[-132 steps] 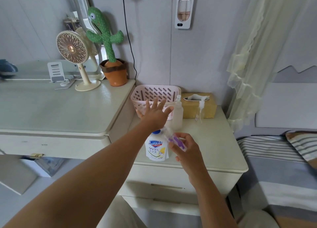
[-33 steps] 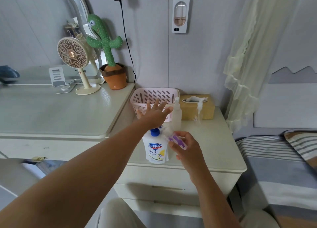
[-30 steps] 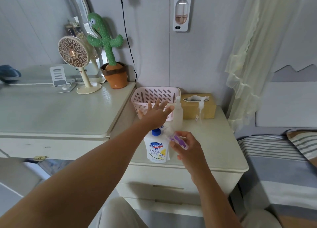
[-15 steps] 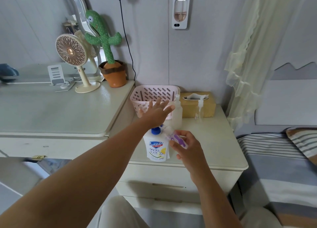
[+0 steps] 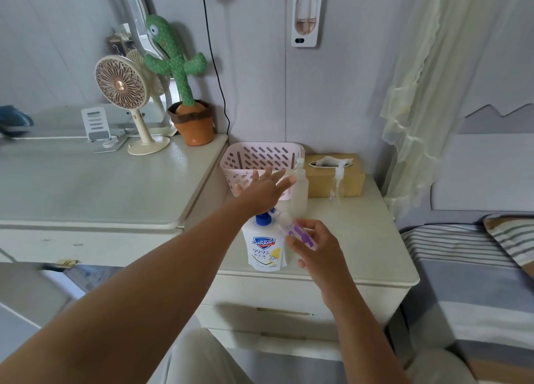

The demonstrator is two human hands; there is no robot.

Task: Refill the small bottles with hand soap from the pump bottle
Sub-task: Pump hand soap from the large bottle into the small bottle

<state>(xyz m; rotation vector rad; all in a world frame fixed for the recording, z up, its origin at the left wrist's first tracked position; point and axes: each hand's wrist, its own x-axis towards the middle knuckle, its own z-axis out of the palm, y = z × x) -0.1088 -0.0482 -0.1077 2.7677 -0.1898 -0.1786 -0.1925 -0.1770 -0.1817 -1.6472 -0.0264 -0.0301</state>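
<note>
Pump bottle (image 5: 263, 249) near nightstand (image 5: 364, 239) edge, small bottle (image 5: 297, 233) tilted

Soft, even daylight fills the room, brightest where it glows through the curtain (image 5: 416, 94) on the right, and everything has a pale, slightly greenish cast. Shadows are faint and soft-edged: one dark band lies under the nightstand (image 5: 370, 239) top across its drawers, another under the dresser (image 5: 86, 187) lip. The dresser top shows only a dull sheen. The wide lens bows the mirror frame (image 5: 127, 11) and the wall seams near the edges, and swells the left arm (image 5: 144, 291) in the lower corner. The bottle (image 5: 297, 233) in the right hand (image 5: 318, 248) is smeared, its outline lost. The blue thing (image 5: 14, 120) at the far left edge is blurred too.
</note>
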